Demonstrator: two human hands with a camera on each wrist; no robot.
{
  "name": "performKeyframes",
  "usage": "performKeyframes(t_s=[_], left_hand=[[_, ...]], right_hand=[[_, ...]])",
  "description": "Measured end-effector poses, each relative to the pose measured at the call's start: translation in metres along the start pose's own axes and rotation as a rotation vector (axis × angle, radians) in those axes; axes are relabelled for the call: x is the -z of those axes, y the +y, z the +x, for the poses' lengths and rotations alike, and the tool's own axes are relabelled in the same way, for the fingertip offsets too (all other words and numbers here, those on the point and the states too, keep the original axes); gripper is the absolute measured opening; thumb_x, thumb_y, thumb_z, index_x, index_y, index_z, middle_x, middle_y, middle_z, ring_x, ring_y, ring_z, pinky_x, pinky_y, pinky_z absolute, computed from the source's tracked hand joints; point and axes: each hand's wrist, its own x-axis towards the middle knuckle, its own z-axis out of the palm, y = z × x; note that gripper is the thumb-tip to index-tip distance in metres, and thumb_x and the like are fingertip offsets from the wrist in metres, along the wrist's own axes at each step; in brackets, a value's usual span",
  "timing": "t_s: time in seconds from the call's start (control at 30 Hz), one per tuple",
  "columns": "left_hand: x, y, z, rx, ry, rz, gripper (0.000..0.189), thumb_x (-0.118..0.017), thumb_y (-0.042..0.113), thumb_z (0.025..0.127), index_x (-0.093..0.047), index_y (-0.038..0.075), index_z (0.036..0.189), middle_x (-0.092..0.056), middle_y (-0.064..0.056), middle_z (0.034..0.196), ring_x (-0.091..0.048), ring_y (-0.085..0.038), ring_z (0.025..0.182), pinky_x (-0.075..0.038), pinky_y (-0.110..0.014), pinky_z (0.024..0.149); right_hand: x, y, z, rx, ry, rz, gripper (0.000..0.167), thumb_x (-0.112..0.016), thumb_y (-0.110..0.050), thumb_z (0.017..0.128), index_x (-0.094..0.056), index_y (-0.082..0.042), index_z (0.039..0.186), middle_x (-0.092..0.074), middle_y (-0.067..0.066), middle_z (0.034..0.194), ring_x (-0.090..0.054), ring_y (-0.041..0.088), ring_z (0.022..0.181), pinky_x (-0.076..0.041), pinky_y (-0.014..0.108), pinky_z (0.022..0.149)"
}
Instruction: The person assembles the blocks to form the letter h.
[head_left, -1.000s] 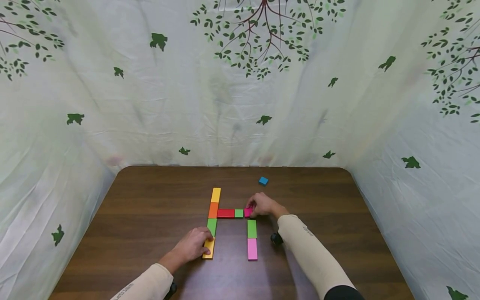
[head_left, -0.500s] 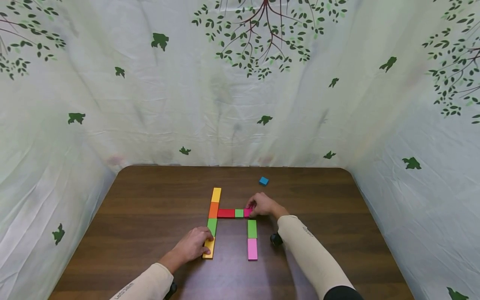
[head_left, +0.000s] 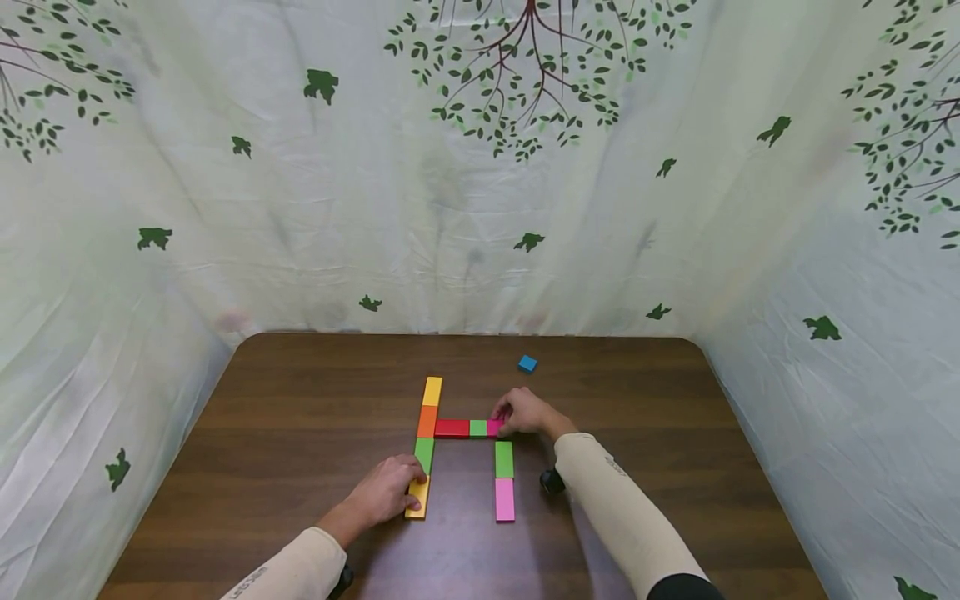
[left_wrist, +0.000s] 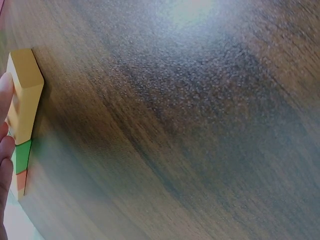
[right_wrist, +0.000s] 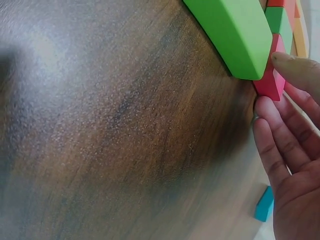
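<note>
My left hand (head_left: 386,490) holds the near yellow block (head_left: 417,500), thumb and fingers on it. It ends a column with a green block (head_left: 424,455), an orange block (head_left: 427,422) and another yellow block (head_left: 432,391). From the orange block a row runs right: a red block (head_left: 452,428), a small green block (head_left: 478,428) and a magenta block (right_wrist: 271,85). My right hand (head_left: 528,412) pinches the magenta block, partly covering it. Below it, slightly apart in the head view, lies a larger green block (head_left: 504,459), with a pink block (head_left: 505,500) touching its near end.
A small blue block (head_left: 527,363) lies alone behind my right hand. All blocks lie on a brown wooden table (head_left: 300,400). A pale leaf-patterned cloth (head_left: 450,192) hangs beyond the back edge and along the sides.
The magenta block has shifted very slightly left, closing the thin gap to the small green block. My left hand has stayed in place.
</note>
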Motion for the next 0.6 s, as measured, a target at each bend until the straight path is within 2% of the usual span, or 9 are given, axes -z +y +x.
performKeyframes(t_s=[0.3, 0.6], left_hand=[[0.0, 0.0, -0.002, -0.014, 0.013, 0.002, 0.028, -0.086, 0.018, 0.07, -0.07, 0.003, 0.088, -0.064, -0.002, 0.09, -0.061, -0.023, 0.087, -0.053, -0.04, 0.08], [-0.001, -0.002, -0.002, -0.046, 0.049, 0.026, 0.03, -0.087, 0.019, 0.068, -0.07, 0.003, 0.086, -0.062, -0.001, 0.086, -0.062, -0.02, 0.083, -0.053, -0.038, 0.077]], right_hand=[[0.003, 0.005, 0.0, -0.018, 0.018, 0.08, 0.025, -0.084, -0.016, 0.074, -0.073, -0.008, 0.095, -0.066, -0.004, 0.082, -0.058, 0.009, 0.074, -0.05, 0.024, 0.067], [0.031, 0.024, -0.004, -0.102, 0.175, 0.108, 0.03, -0.081, -0.012, 0.077, -0.072, -0.005, 0.105, -0.068, 0.003, 0.096, -0.061, 0.016, 0.085, -0.053, 0.03, 0.074]])
